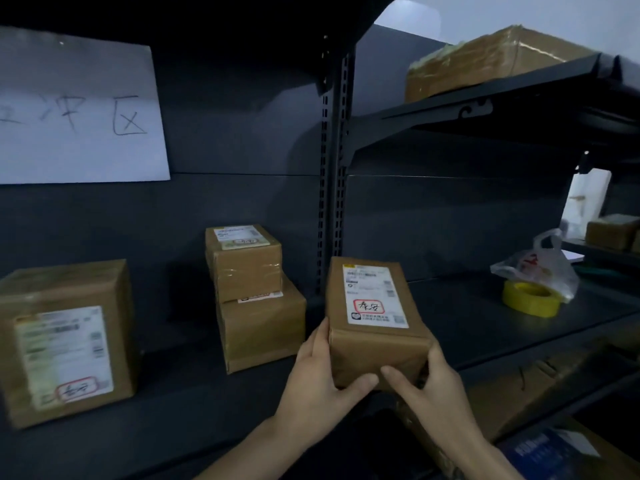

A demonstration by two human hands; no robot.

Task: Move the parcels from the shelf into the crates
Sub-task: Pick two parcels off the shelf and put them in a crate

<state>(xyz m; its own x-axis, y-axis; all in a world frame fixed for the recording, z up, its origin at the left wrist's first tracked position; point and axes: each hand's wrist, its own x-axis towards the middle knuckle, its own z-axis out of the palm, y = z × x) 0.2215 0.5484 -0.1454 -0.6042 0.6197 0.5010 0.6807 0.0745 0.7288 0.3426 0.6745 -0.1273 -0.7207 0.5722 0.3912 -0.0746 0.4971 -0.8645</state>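
A brown cardboard parcel with a white label on top is held in front of the dark shelf. My left hand grips its left and near side, my right hand its right near corner. On the shelf to the left stand a large parcel and a stack of two: a small parcel on a wider parcel. No crate is in view.
A white handwritten sign hangs on the back panel. A yellow tape roll and a plastic bag lie at the right. Another parcel sits on the upper shelf, more boxes far right. A slotted upright divides the bays.
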